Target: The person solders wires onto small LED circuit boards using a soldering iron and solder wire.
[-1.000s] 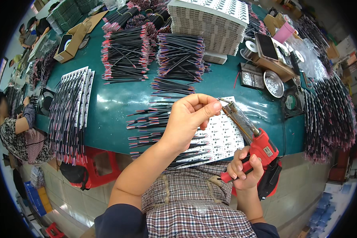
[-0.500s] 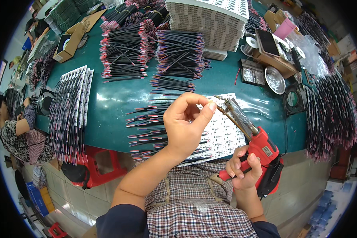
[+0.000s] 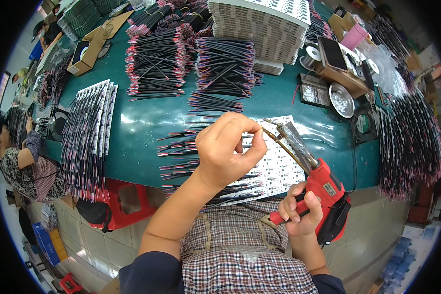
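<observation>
My right hand (image 3: 301,209) is wrapped round the handle of a red soldering gun (image 3: 325,185), its metal barrel pointing up and to the left. A thin brass-coloured guide tube (image 3: 291,153) runs beside the barrel toward the tip. My left hand (image 3: 228,149) is closed in a pinch at the tube's upper end; whatever lies between thumb and forefinger is too small to make out. Under both hands is a white sheet of small circuit boards (image 3: 285,169). Black wires with red and blue ends (image 3: 181,147) lie in rows along its left side, partly hidden by my left hand.
Bundles of black wires (image 3: 154,63) and a tall stack of board sheets (image 3: 257,32) stand at the back. To the right are a metal dish (image 3: 341,100), solder spools (image 3: 308,58) and a phone (image 3: 332,53). A co-worker (image 3: 22,157) sits at the left. A red stool (image 3: 127,203) stands below the table edge.
My left hand has shifted slightly left, and its thumb has drawn back and down from the guide tube's end. My right hand and the soldering gun stay nearly where they were.
</observation>
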{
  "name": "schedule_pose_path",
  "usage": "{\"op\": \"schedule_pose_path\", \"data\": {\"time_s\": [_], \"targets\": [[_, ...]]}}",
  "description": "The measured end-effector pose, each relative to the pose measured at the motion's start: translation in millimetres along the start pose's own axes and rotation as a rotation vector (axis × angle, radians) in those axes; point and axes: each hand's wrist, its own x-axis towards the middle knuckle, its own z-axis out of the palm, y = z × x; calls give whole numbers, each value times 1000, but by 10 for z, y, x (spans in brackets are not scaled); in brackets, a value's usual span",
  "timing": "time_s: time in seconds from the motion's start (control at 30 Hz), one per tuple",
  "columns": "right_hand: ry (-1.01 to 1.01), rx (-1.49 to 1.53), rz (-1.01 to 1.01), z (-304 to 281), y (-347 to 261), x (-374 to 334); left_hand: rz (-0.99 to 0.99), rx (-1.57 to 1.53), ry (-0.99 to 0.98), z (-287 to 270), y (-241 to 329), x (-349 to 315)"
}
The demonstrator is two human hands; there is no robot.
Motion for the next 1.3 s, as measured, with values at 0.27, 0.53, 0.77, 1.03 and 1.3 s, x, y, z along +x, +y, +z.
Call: {"op": "schedule_pose_path", "data": {"time_s": [0.27,0.53,0.77,1.03,1.3], "targets": [[44,-33,7,58,9,-12,206,151,27,22,-92,-6],[62,-4,19,159,57,-40,137,168,77,45,-97,-41],[65,12,33,213,52,-49,68,130,106,50,-122,-43],[58,57,43,169,14,-96,-162,-4,97,-35,-210,-2],[30,91,86,58,-74,-85,-597,-459,-115,-171,-208,74]]}}
